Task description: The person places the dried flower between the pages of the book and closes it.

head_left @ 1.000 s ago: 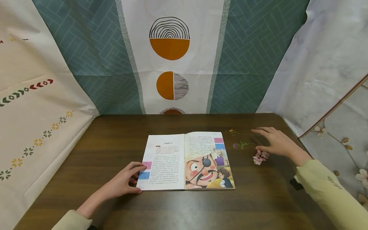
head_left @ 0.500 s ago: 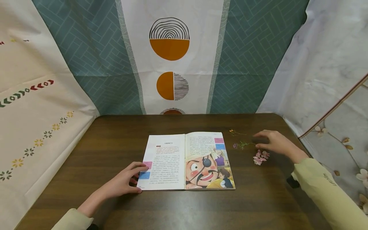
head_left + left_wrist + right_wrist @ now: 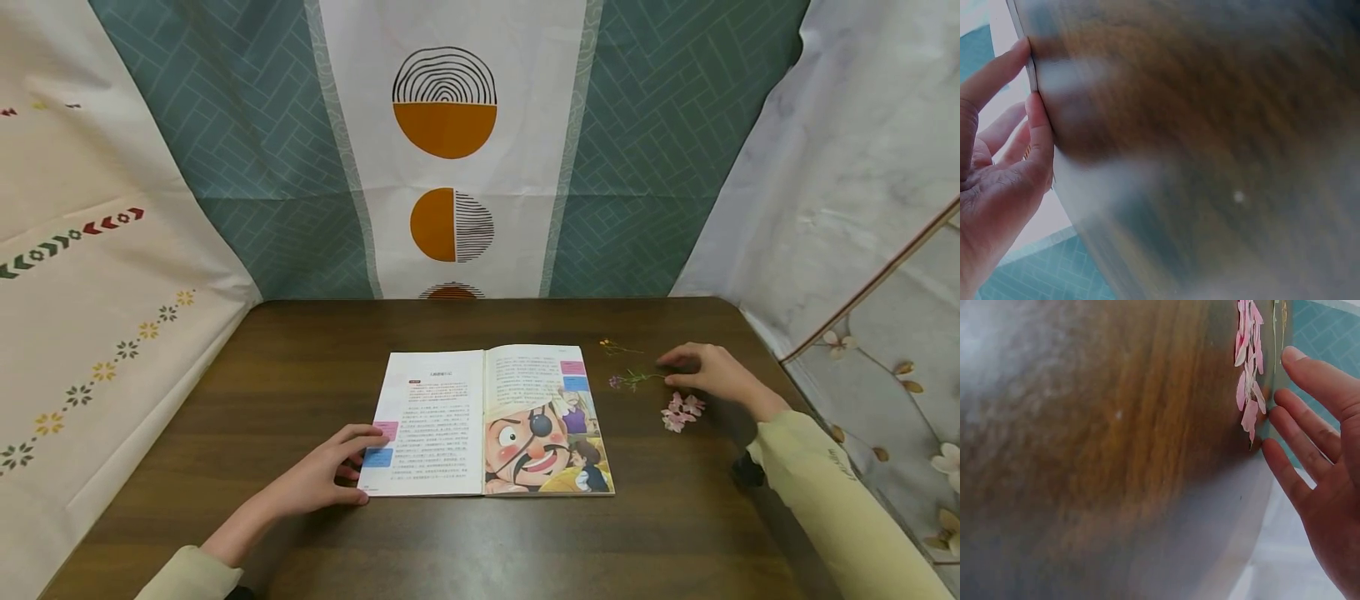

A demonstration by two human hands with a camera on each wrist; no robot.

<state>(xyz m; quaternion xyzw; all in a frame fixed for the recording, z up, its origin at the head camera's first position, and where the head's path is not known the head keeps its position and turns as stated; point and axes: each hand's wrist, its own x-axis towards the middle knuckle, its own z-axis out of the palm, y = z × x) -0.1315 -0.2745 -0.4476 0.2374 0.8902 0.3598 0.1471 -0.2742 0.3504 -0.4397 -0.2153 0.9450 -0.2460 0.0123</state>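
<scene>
An open book (image 3: 442, 425) with printed text and a cartoon pirate lies flat on the table. My left hand (image 3: 322, 471) rests at its left edge, fingers on the page margin and thumb by the lower corner. Over on the right, my right hand (image 3: 708, 372) is low over the table, fingers loosely bent, fingertips close to the stem end of a small purple flower sprig (image 3: 632, 380). In the right wrist view the thumb is apart from the other fingers. A pink blossom sprig (image 3: 682, 412) lies just below that hand, and a thin yellow flower sprig (image 3: 611, 344) behind.
The dark wooden table (image 3: 480, 550) is bounded at the back by a green and white patterned curtain (image 3: 450, 167). Cloths hang at the left, cream with embroidery (image 3: 112, 333), and at the right, pale with printed blossoms (image 3: 885, 333).
My right hand has come lower and slightly left toward the purple sprig's stem, its fingers and thumb drawing nearer together. The left hand and the book have stayed in place.
</scene>
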